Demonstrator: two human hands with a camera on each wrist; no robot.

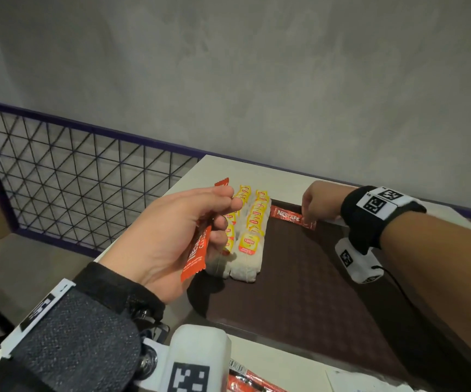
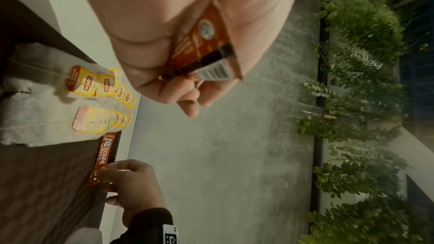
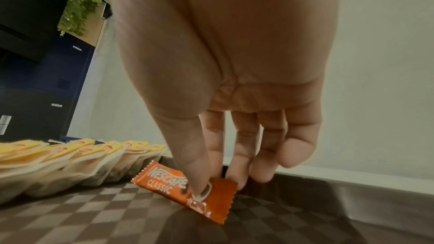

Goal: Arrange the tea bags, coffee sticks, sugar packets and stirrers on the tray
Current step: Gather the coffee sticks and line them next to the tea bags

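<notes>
A dark brown checkered tray point(image 1: 299, 284) lies on the white table. Two rows of yellow-tagged tea bags point(image 1: 252, 233) lie overlapped along the tray's left part. At the tray's far edge lies a red coffee stick point(image 1: 291, 217), and my right hand point(image 1: 312, 207) pinches its right end between thumb and fingers point(image 3: 197, 186). My left hand point(image 1: 189, 230) is raised above the tray's left side and grips another red coffee stick point(image 1: 197, 250), also seen in the left wrist view point(image 2: 202, 49). In the left wrist view the tea bags point(image 2: 94, 88) lie below the hand.
More red coffee sticks point(image 1: 245, 380) and a white packet point(image 1: 341, 380) lie on the table in front of the tray. A wire-mesh railing point(image 1: 73, 176) with a purple frame stands left of the table. A grey wall rises behind it.
</notes>
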